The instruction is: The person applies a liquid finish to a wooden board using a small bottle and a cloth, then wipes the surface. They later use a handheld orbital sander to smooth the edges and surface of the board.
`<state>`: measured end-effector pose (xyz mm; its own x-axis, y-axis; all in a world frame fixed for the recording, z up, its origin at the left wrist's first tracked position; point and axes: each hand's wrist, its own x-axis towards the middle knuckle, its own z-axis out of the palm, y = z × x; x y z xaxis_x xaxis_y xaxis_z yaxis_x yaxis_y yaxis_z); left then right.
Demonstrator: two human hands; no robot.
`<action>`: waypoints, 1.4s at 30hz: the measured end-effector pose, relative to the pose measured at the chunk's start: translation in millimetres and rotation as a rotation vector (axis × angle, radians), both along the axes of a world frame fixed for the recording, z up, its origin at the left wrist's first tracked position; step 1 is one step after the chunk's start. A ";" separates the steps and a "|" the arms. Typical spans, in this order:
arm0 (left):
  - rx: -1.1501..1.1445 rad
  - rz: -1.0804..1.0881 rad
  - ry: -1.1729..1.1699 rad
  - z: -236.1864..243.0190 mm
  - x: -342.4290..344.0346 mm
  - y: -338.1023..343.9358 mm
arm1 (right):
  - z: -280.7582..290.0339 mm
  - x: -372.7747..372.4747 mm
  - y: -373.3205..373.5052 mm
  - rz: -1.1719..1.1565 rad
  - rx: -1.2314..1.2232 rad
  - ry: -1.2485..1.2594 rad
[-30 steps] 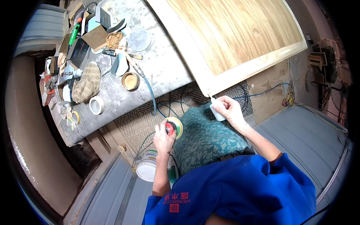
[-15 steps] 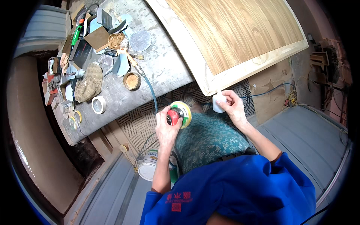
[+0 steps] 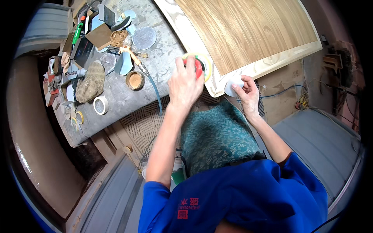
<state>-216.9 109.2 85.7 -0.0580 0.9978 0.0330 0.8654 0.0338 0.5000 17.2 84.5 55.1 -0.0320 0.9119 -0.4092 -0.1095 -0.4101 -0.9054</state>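
My left hand [image 3: 185, 83] grips a round hand sanding pad [image 3: 207, 69], red and black with a yellow rim, over the near left edge of a wooden panel [image 3: 252, 35]. Motion blurs the pad, and my fingers cover part of it. In my right hand [image 3: 250, 95] a thin white disc [image 3: 230, 88] is pinched between thumb and fingers, just in front of the panel's near corner. The panel has a brown grained centre and a pale wood border.
A grey workbench [image 3: 120, 112] on the left holds a round mesh disc [image 3: 144, 38], a tape roll [image 3: 101, 105], a small round container [image 3: 135, 80] and cluttered boxes. A blue hose [image 3: 157, 95] hangs over its edge. Partly behind my left forearm stands a bucket [image 3: 178, 167].
My left hand has moved up and slightly right with the pad, from above my lap to the panel's edge. My right hand has risen a little, and the disc now shows more face-on.
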 end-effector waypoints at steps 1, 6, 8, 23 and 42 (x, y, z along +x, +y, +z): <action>0.017 -0.021 -0.012 -4.4 5.5 -14.5 | 3.6 -1.8 -0.4 -0.036 0.028 0.007; -0.047 -0.049 -0.075 -2.8 40.6 -96.4 | 2.0 5.8 12.9 -0.062 0.048 -0.047; -0.081 -0.050 -0.121 1.2 43.8 -112.6 | 5.1 5.5 21.4 -0.069 0.087 -0.056; 0.172 -0.262 -0.002 12.0 40.7 -44.1 | 10.9 13.5 39.8 -0.080 0.161 -0.079; -0.069 -0.268 0.140 29.8 39.1 -29.7 | 22.0 33.0 48.0 -0.117 0.170 -0.114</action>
<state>-177.8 79.5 115.5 0.2081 0.9770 -0.0460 0.9082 -0.1756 0.3799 50.2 132.6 77.0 0.1153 0.9627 -0.2447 -0.0403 -0.2416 -0.9695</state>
